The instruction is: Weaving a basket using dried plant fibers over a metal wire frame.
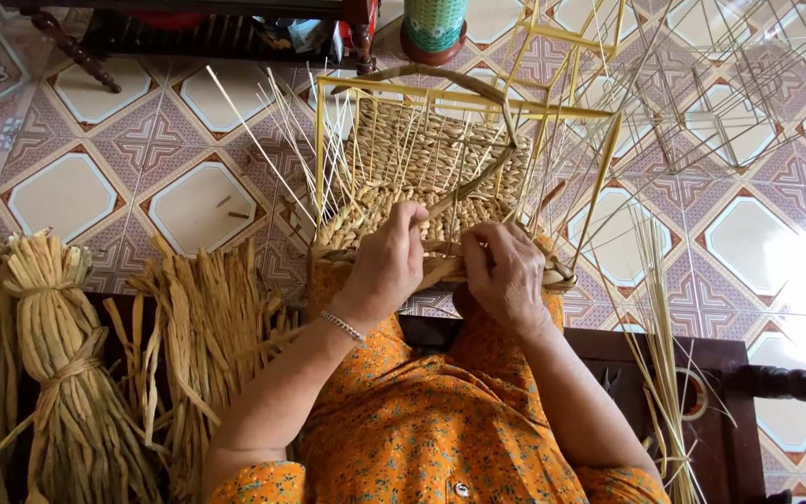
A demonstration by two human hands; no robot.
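left hand (386, 264) curled, pinching straw strand (440, 273) | right hand (506, 273) knuckles up, apparently gripping basket (422, 159) rim (half-woven)

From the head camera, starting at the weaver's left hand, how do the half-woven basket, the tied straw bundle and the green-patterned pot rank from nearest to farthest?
From the left hand:
1. Half-woven basket, touching it, directly ahead.
2. Green-patterned pot, beyond the basket, at the top edge.
3. Tied straw bundle, far off to the left.
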